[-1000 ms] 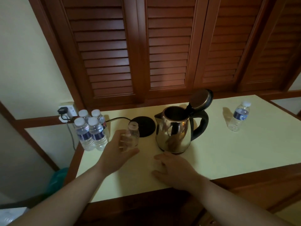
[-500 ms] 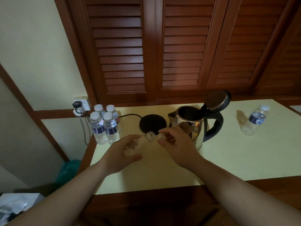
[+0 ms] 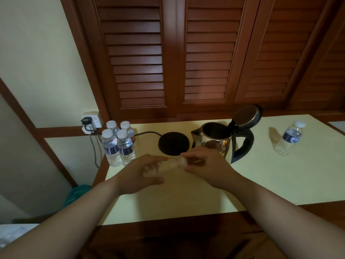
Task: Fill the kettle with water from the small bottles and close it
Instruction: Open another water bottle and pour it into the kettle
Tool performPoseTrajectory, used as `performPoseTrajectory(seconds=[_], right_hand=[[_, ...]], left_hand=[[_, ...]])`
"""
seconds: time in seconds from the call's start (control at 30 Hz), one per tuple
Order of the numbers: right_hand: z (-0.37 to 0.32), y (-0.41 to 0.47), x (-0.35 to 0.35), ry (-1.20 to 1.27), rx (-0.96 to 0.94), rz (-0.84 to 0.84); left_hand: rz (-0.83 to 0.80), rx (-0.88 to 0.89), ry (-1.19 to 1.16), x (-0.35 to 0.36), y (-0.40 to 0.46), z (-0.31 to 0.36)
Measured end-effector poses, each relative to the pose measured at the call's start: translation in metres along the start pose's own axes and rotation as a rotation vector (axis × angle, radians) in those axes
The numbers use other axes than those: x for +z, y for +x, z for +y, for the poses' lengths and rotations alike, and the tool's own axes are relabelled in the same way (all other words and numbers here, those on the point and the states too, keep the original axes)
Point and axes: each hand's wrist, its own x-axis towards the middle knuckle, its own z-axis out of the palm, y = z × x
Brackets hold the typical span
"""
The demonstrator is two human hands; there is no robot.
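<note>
A steel kettle [image 3: 216,142] with a black handle stands on the table, its lid [image 3: 246,116] hinged up and open. My left hand [image 3: 136,174] grips a small clear bottle [image 3: 164,165] tilted sideways over the table. At its white cap [image 3: 182,162], my right hand [image 3: 205,165] pinches with curled fingers. Several full small bottles [image 3: 119,144] stand grouped at the table's left edge. Another bottle [image 3: 289,140] with a blue label stands alone at the right.
The kettle's black round base [image 3: 173,143] lies left of the kettle, its cord running to a wall socket [image 3: 92,120]. The pale table [image 3: 280,180] has a wooden front edge. Louvred wooden doors rise behind it.
My left hand lifted the bottle off the table and tilted it sideways. My right hand rose from the table and took hold of the cap. The view shifted left.
</note>
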Motion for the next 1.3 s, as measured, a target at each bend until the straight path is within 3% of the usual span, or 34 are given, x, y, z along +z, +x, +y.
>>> performPoseTrajectory(seconds=[0.13,0.4,0.57,0.77,1.17,1.3], right_hand=[[-0.001,-0.001,-0.003,-0.047,-0.015,0.036],[-0.004,0.003,0.000,-0.200,0.183,0.062],[-0.011,0.000,-0.027,-0.064,0.122,-0.159],[-0.009,-0.008,-0.017,-0.287,-0.017,-0.125],[0.008,-0.029,-0.015,0.031,0.211,-0.026],[0.018,-0.043,-0.029,0.065,0.231,0.070]], left_hand=[[0.034,0.053,-0.010,0.001,0.003,0.007],[0.068,0.085,0.129,0.002,0.015,0.019],[0.076,0.059,0.074,-0.003,0.015,0.021],[0.073,0.082,0.018,0.007,0.014,0.028],[0.129,0.005,-0.104,0.049,0.027,0.055],[0.066,0.052,-0.191,0.081,0.044,0.088]])
